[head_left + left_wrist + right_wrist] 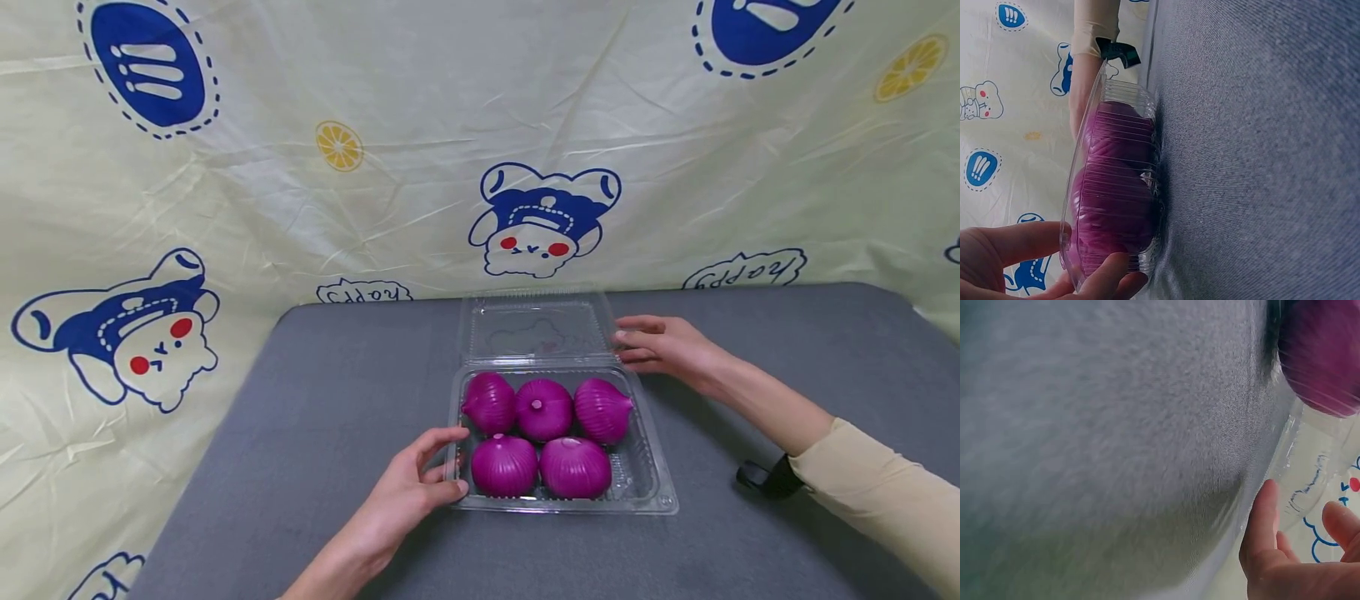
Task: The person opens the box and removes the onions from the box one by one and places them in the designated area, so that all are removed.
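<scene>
Clear plastic clamshell box [630, 505], lid [536, 329] open, lay on grey surface [352, 400], five red onions [544, 410] inside. Left hand [408, 479] pinched its left rim; right hand [671, 350], fingers extended, met its lid's right edge. Walls likely flexed, slippery; rim seemed firmest hold.

1. We see vivid purple-magenta onions [543, 410], finely striped with paler lines.
2. We find the container [662, 503] colourless and see-through.
3. We have a blue-grey tabletop [360, 400].
4. We see a pale cream backdrop [420, 75] printed with blue-and-white cartoon animals [547, 221] with red cheeks, blue badges [150, 79] ringed by dashes, and yellow fruit slices [340, 147].
5. We note a beige sleeve [877, 492] and a black wrist device [783, 481].
</scene>
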`<state>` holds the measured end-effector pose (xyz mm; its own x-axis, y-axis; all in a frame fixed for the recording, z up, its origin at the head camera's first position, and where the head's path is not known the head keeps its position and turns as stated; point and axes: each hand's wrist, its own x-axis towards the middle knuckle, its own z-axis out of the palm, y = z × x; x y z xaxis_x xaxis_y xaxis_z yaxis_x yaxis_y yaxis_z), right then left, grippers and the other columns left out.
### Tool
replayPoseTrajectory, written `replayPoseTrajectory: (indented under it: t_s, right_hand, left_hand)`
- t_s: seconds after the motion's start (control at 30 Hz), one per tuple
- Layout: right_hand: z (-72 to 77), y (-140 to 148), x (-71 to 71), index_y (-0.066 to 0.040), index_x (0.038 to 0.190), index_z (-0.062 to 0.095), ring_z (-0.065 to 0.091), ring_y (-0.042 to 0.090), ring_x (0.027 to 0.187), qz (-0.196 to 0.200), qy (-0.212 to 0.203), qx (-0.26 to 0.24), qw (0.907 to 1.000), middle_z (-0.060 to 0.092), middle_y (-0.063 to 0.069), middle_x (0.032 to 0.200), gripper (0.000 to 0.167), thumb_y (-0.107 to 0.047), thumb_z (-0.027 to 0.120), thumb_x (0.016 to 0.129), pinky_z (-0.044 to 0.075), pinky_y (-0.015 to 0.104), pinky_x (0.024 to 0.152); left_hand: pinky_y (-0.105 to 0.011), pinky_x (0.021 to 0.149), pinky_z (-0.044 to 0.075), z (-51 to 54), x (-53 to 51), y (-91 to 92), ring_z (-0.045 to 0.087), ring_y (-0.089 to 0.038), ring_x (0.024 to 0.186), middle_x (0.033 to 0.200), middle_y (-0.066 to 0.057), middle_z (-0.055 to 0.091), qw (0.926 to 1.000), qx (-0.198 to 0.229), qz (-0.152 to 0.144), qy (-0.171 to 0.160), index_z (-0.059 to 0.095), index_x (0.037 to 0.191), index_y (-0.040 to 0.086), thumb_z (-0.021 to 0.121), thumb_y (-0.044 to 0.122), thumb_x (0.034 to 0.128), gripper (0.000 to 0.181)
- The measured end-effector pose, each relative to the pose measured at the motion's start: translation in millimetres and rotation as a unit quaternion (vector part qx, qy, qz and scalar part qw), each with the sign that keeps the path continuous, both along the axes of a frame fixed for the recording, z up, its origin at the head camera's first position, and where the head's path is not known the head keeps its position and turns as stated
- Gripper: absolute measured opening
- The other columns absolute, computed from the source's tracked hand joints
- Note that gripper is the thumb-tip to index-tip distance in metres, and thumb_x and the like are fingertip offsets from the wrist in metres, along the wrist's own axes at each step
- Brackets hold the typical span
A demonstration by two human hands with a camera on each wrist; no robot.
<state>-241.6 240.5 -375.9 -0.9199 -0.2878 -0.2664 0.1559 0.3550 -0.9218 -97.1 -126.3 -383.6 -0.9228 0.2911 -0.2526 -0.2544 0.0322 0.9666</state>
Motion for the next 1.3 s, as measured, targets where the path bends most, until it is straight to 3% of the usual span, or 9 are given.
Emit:
replayPoseTrajectory:
  t_s: [0.2,0.37,0.6,0.87,1.1,1.2,1.3]
  right_hand:
    - [5.8,3.3,11.4,0.004,0.150,0.031,0.058,0.037,0.118,0.014,0.034,0.039,0.9986,0.043,0.030,0.143,0.071,-0.037,0.059,0.099,0.051,0.044,0.090]
    - [12.4,3.3,27.4,0.003,0.146,0.038,0.059,0.038,0.114,0.019,0.114,0.089,0.9893,0.049,0.028,0.138,0.059,-0.027,0.059,0.100,0.054,0.042,0.084]
    - [19.4,-4.1,55.4,-0.005,0.140,0.050,0.059,0.034,0.112,0.007,0.251,0.208,0.9454,0.055,0.017,0.134,0.049,-0.023,0.064,0.097,0.051,0.052,0.085]
    - [15.2,-14.1,81.9,-0.010,0.137,0.053,0.061,0.035,0.105,0.016,0.327,0.212,0.9209,0.057,0.013,0.129,0.047,-0.018,0.068,0.094,0.049,0.057,0.085]
    - [9.0,-21.9,94.8,-0.014,0.132,0.059,0.053,0.025,0.120,0.047,0.425,0.232,0.8735,0.056,0.004,0.132,0.050,-0.016,0.078,0.085,0.047,0.054,0.090]
    - [6.6,-25.0,97.6,-0.015,0.132,0.060,0.051,0.024,0.122,0.066,0.435,0.237,0.8661,0.054,0.003,0.134,0.052,-0.018,0.079,0.084,0.047,0.053,0.091]
    - [3.8,-25.7,98.5,-0.016,0.135,0.058,0.049,0.023,0.125,0.083,0.428,0.244,0.8664,0.051,0.002,0.139,0.056,-0.022,0.080,0.084,0.048,0.051,0.091]
  left_hand:
    - [-0.031,0.088,0.048,2.2,0.4,-1.2,0.054,-0.028,0.124,0.151,-0.017,0.034,1.0000,-0.006,-0.002,-0.001,0.049,0.139,0.004,0.066,-0.002,0.0851,0.057]
    - [-0.032,0.090,0.047,3.2,-0.2,-1.1,0.053,-0.029,0.124,0.151,-0.017,0.033,0.9999,-0.009,-0.003,-0.002,0.049,0.139,0.004,0.066,-0.002,0.0857,0.056]
    - [-0.033,0.092,0.046,2.7,0.0,-0.8,0.051,-0.030,0.126,0.152,-0.017,0.032,1.0000,-0.004,-0.006,-0.001,0.049,0.139,0.004,0.066,-0.002,0.0857,0.056]
    - [-0.034,0.092,0.047,2.4,-0.4,-0.3,0.051,-0.031,0.126,0.152,-0.017,0.031,1.0000,-0.005,-0.007,-0.004,0.049,0.139,0.004,0.066,-0.003,0.0861,0.056]
    - [-0.034,0.092,0.047,1.9,-0.9,-0.3,0.050,-0.031,0.127,0.153,-0.017,0.031,1.0000,-0.004,-0.008,-0.002,0.049,0.139,0.004,0.065,-0.003,0.0862,0.055]
    - [-0.034,0.092,0.047,1.5,-0.6,-0.4,0.050,-0.031,0.127,0.153,-0.017,0.031,1.0000,-0.003,-0.008,-0.002,0.049,0.139,0.003,0.065,-0.004,0.0862,0.055]
    - [-0.034,0.092,0.047,1.3,0.0,-0.8,0.050,-0.031,0.127,0.153,-0.017,0.030,1.0000,-0.003,-0.008,-0.003,0.049,0.139,0.004,0.065,-0.004,0.0861,0.056]
